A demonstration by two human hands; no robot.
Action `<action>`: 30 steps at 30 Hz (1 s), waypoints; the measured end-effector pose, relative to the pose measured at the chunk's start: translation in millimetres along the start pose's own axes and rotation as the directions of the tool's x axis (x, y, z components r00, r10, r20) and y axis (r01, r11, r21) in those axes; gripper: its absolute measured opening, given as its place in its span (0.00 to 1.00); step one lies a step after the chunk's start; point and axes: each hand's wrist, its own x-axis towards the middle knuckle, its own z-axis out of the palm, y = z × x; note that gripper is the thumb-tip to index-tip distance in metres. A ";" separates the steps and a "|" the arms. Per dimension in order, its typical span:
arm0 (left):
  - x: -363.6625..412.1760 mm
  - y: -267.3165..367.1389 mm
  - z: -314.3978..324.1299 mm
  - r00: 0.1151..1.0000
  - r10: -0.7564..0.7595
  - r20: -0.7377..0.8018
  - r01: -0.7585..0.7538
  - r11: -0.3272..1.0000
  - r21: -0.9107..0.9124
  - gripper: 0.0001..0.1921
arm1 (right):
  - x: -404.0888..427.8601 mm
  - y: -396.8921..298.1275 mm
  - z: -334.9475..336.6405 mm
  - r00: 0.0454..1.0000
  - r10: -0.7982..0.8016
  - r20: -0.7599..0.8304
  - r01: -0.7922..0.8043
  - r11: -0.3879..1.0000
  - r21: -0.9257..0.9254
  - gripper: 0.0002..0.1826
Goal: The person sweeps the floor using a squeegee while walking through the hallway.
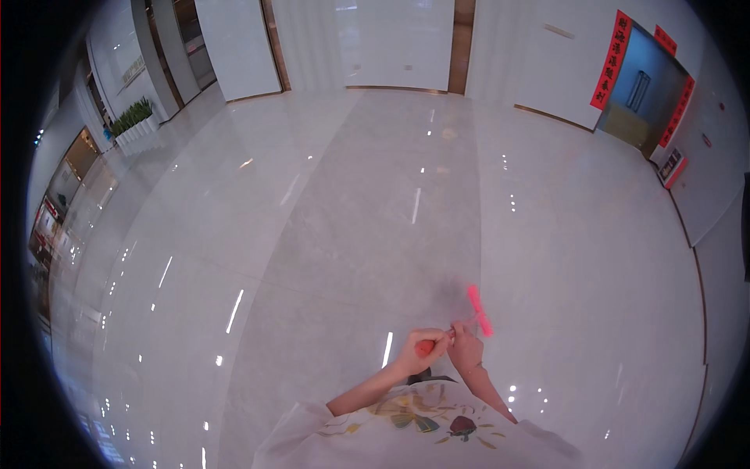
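Note:
My left hand (420, 352) is closed around an orange-red handle (425, 348), whose rounded end shows inside the curled fingers. Close beside it, almost touching, my right hand (467, 350) has its fingers closed at a thin pinkish stem. Just beyond the right fingers is a bright pink bar-shaped piece (481, 313), narrow at its middle like a propeller or a T-shaped head, and tilted. The stem appears to run from between my hands to this piece. Whether handle and pink piece form one tool or toy cannot be told. Both hands are in front of my printed white shirt (410, 442).
Glossy stone floor (375, 234) with light reflections spreads around me. White wall panels (398, 47) stand ahead. A doorway (636, 88) framed by red banners with writing is at the right, with a framed board (672, 167) beside it. White planters (136, 129) stand far left.

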 end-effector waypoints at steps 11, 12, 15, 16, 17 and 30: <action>30.4 -6.4 -45.9 0.982 -0.183 -0.052 0.187 0.977 0.099 0.09 | 35.9 -9.5 64.1 0.923 -0.223 0.315 0.148 0.958 0.244 0.10; 36.8 -0.9 -49.3 0.973 -0.216 -0.086 0.225 0.967 0.120 0.08 | 42.3 -14.8 64.5 0.920 -0.224 0.323 0.146 0.958 0.248 0.10; 46.4 -1.1 -51.0 0.973 -0.215 -0.086 0.229 0.945 0.234 0.05 | 59.4 -28.5 54.0 0.916 -0.275 0.291 0.156 0.914 0.375 0.10; 50.8 -4.7 -51.2 0.984 -0.174 -0.049 0.180 0.927 0.329 0.03 | 67.3 -35.2 40.5 0.923 -0.296 0.248 0.150 0.867 0.476 0.10; 55.1 -8.4 -45.9 0.984 -0.172 -0.051 0.179 0.929 0.325 0.03 | 72.5 -36.5 32.9 0.930 -0.308 0.202 0.145 0.810 0.569 0.10; 100.3 11.4 16.6 0.823 -0.032 0.567 -0.264 0.862 0.432 0.05 | 91.0 5.1 20.4 0.979 -0.155 0.132 -0.004 0.634 0.774 0.13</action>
